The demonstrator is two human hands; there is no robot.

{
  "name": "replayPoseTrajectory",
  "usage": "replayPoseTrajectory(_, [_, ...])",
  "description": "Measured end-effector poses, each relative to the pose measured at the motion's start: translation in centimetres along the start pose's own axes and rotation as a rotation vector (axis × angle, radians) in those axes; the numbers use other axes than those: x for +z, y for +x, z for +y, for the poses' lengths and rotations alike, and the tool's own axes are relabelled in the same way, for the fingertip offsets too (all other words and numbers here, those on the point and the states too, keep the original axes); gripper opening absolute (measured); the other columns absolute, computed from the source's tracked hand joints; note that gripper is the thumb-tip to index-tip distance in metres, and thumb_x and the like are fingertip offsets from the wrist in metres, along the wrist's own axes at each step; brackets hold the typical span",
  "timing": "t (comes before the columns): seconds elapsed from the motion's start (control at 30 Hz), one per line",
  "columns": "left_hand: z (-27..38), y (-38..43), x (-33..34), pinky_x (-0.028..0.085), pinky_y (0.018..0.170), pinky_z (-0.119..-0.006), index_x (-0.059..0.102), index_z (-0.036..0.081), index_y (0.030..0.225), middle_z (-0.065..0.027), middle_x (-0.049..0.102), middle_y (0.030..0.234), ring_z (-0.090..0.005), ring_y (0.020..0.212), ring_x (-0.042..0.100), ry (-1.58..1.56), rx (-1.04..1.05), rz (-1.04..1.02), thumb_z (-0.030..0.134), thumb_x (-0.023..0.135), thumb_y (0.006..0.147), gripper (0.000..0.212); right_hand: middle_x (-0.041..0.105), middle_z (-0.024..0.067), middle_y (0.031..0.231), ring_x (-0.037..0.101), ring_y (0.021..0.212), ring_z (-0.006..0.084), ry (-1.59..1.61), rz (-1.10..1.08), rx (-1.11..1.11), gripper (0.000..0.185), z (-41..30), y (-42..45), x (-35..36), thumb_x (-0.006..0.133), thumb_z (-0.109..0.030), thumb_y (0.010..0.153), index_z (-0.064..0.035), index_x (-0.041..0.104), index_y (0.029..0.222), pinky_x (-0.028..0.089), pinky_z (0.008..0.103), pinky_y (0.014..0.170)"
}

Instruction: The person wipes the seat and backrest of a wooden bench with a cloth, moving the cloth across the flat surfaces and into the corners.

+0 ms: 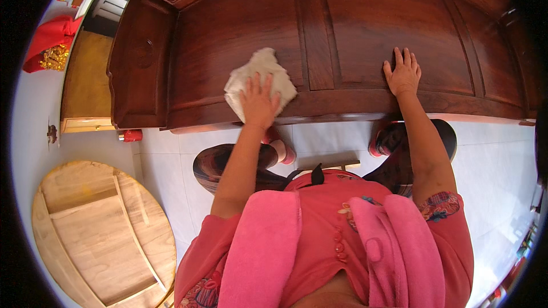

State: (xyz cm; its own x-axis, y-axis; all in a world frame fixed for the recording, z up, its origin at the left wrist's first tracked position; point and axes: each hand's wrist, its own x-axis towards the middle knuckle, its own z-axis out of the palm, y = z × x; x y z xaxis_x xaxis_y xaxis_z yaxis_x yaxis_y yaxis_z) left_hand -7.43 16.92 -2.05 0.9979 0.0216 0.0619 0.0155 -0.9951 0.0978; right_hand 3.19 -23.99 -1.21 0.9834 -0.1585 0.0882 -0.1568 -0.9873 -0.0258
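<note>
My left hand [259,102] lies flat, fingers spread, on a cream-coloured cloth [261,66]. The cloth is spread over the left seat panel and front rail of a dark wooden bench [239,21] with a glossy finish. Farther right, my right hand [403,75] rests palm down on the bench's bare wood near its front edge, fingers a little apart and holding nothing. A pink towel [267,239] hangs around my neck.
The bench's carved armrest [143,51] stands at the left, beside a yellowish wooden cabinet [87,77]. A red cylindrical container [132,135] is by the cabinet's foot. A round wooden tabletop [102,231] leans at the lower left. White tiles [329,137] form the floor.
</note>
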Motion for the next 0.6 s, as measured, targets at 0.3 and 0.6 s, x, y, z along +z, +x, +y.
replayPoseTrajectory(0.3, [-8.5, 11.1, -0.6, 0.014, 0.119, -0.059, 0.024, 0.029, 0.158, -0.0098, 0.016, 0.165, -0.0324, 0.152, 0.014, 0.023, -0.416, -0.065, 0.052, 0.034, 0.101, 0.062, 0.031, 0.0111, 0.160, 0.024, 0.148, 0.0317, 0.012, 0.047, -0.030, 0.063, 0.3, 0.0, 0.7, 0.045, -0.051, 0.097, -0.0204, 0.039, 0.151, 0.020, 0.0500, 0.119])
replayPoseTrajectory(0.6, [-2.7, 6.5, 0.0, 0.016, 0.117, -0.061, 0.026, 0.025, 0.157, -0.0130, 0.019, 0.164, -0.0354, 0.151, 0.016, 0.063, -0.325, -0.042, 0.051, 0.038, 0.099, 0.065, 0.031, 0.0118, 0.160, 0.024, 0.148, 0.0327, 0.006, 0.061, -0.034, 0.064, 0.1, -0.2, 0.2, 0.045, -0.052, 0.096, -0.0208, 0.039, 0.152, 0.021, 0.0515, 0.118])
